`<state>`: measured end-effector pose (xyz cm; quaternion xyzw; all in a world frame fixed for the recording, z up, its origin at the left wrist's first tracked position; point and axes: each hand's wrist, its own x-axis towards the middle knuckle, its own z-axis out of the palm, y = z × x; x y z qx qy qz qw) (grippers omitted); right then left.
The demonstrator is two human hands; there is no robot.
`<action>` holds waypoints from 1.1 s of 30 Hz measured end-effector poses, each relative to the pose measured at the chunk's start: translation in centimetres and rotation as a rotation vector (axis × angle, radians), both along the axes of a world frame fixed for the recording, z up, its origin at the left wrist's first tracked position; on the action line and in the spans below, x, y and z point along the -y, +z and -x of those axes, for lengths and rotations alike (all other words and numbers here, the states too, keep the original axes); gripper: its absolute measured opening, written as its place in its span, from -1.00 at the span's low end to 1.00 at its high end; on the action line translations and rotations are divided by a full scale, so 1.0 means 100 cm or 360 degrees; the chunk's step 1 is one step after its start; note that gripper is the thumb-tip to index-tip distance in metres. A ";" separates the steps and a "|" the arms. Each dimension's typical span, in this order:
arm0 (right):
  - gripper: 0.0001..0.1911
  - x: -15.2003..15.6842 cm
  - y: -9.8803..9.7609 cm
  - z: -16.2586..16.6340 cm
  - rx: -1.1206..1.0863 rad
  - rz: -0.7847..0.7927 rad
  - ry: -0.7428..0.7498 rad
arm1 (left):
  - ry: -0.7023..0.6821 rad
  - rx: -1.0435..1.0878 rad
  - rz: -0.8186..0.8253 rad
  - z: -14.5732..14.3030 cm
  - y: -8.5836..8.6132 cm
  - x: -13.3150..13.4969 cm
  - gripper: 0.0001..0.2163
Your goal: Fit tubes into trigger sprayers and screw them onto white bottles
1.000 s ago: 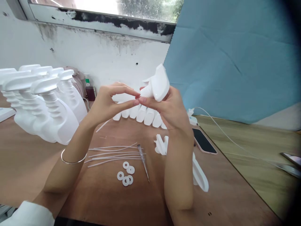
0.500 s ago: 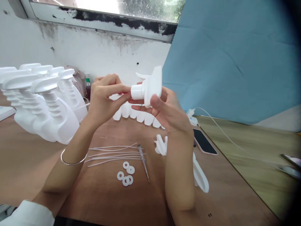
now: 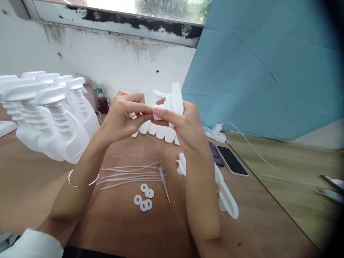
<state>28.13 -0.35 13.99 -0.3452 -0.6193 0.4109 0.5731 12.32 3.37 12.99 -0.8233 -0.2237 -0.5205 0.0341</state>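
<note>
My right hand point(image 3: 185, 125) grips a white trigger sprayer head point(image 3: 173, 102) held up over the brown table point(image 3: 120, 229). Its thumb and forefinger close round the head's threaded cap end. My left hand point(image 3: 122, 116), a silver bangle on its wrist, pinches at that same cap end with thumb and forefinger; what is between those fingertips is too small to name. Below the hands lie several thin white dip tubes point(image 3: 129, 175), several white ring washers point(image 3: 143, 199) and a slim pointed tool point(image 3: 164, 184).
Several assembled white spray bottles point(image 3: 51, 118) stand at the left. A row of white sprayer heads point(image 3: 158, 130) lies behind my hands and more lie by my right forearm point(image 3: 227, 195). Two phones point(image 3: 227, 157), a white charger with cable point(image 3: 216, 130) and a small bottle point(image 3: 102, 100) lie beyond.
The sprayer head has been turned and lowered a little in my right hand. My left fingers stay pinched at its cap end. A second phone now shows beside my right wrist.
</note>
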 end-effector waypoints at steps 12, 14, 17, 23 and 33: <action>-0.61 0.002 0.002 0.001 -0.0096 0.0146 0.0262 | -0.0313 -0.0012 0.0228 0.011 0.009 0.012 -0.90; -0.61 0.003 0.002 0.000 -0.0075 0.0170 0.0285 | -0.0309 -0.0048 0.0258 0.014 0.010 0.013 -0.89; -0.63 0.005 0.005 -0.005 -0.0070 0.0141 0.0246 | -0.0300 -0.0141 0.0243 0.017 0.011 0.009 -0.80; -0.65 0.012 0.009 -0.023 0.0117 -0.0041 -0.0138 | -0.0329 -0.0522 0.0555 0.014 0.010 0.004 -0.58; -0.82 0.021 0.012 -0.034 0.1160 -0.0212 -0.1083 | -0.0009 -0.1067 0.0841 -0.016 -0.017 -0.018 -0.85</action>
